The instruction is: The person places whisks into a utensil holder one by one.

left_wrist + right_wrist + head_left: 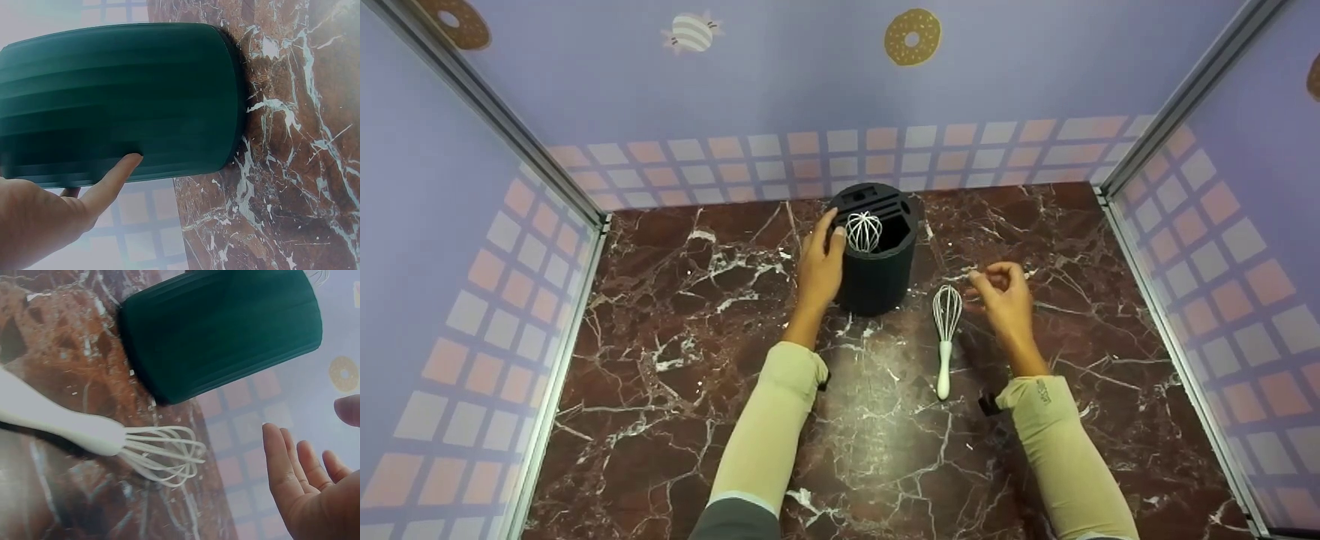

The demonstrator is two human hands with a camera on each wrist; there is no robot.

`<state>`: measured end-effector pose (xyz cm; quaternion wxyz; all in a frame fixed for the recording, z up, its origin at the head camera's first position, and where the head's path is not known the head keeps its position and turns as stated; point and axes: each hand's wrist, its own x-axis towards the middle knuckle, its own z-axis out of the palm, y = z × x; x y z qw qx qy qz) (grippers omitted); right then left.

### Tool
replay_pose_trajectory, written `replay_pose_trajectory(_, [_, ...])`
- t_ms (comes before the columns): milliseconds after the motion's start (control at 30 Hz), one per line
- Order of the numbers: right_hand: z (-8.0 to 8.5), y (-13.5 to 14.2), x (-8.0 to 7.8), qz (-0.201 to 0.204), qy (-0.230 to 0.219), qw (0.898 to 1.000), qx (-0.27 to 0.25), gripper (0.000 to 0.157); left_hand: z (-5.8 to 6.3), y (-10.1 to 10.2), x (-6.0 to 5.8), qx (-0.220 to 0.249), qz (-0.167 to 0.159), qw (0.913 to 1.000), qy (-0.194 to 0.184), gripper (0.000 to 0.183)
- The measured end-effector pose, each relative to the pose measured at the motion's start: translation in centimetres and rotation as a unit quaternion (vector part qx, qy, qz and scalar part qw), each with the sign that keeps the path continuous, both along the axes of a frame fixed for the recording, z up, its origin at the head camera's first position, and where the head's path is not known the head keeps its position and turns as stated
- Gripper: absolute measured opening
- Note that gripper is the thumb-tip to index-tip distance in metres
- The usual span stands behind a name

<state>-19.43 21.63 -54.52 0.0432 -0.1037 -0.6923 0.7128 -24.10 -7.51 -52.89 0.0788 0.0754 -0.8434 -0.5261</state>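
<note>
A dark green cylindrical utensil holder [874, 281] with a slotted black top stands upright on the marble-patterned surface. From its front-left opening rises the wire head of a white whisk [863, 231]; the handle is hidden inside. My left hand [819, 262] rests against the holder's left side, thumb and fingers extended, as the left wrist view [67, 216] also shows. A second whisk [945, 358], with white handle and wires, lies right of the holder, wires pointing away from me. Just right of its wires hovers my right hand [1003, 304], fingers loosely bent and holding nothing.
Purple walls with a pink and white check band [727, 161] enclose the surface at the back, left and right. Metal corner strips [1174, 97] run along their joins. The holder stands near the back wall.
</note>
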Motion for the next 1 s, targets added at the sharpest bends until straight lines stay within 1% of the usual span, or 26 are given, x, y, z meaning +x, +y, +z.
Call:
replay_pose_trajectory(133, [-2.5,0.6,-0.2,-0.003,-0.015,1.0,0.01,0.048,-0.1,0.0,0.0,0.005,0.0,1.0,0.003,0.046])
replay_pose_trajectory(233, [-3.7,0.8,0.0,-0.004,-0.024,1.0,0.012,0.045,-0.1,0.0,0.0,0.009,0.0,0.9999,0.006,0.046])
replay_pose_trajectory(333, [-4.4,0.8,0.3,-0.005,-0.035,0.999,0.013,0.048,-0.1,0.0,0.0,0.008,0.002,0.9999,0.007,0.046])
replay_pose_trajectory(433, [-5.0,0.9,0.5,-0.005,-0.048,0.998,0.034,0.053,-0.1,0.0,0.1,0.008,-0.001,0.9999,0.007,0.046])
replay_pose_trajectory(533, [-5.6,1.0,0.8,0.001,-0.056,0.997,0.047,0.053,-0.1,0.0,0.1,0.009,-0.007,0.9999,0.007,0.047])
replay_pose_trajectory(600, [-6.1,1.1,0.9,0.007,-0.063,0.997,0.054,0.051,-0.1,-0.1,0.2,0.009,-0.01,0.9999,0.007,0.047])
replay_pose_trajectory(700, [-6.9,1.2,1.1,0.014,-0.079,0.996,0.04,0.047,-0.1,-0.1,0.2,0.008,-0.01,0.9999,0.009,0.047])
replay_pose_trajectory(733, [-7.1,1.3,1.1,0.013,-0.085,0.995,0.043,0.046,-0.1,-0.1,0.2,0.008,-0.009,0.9999,0.01,0.047])
replay_pose_trajectory(867, [-8.2,1.3,1.2,0.013,-0.111,0.993,0.042,0.05,-0.1,0.0,0.2,0.009,-0.006,0.9999,0.009,0.047])
replay_pose_trajectory(1000, [-9.0,1.2,1.3,0.012,-0.124,0.991,0.041,0.052,-0.1,0.0,0.1,0.012,-0.005,0.9999,0.007,0.046])
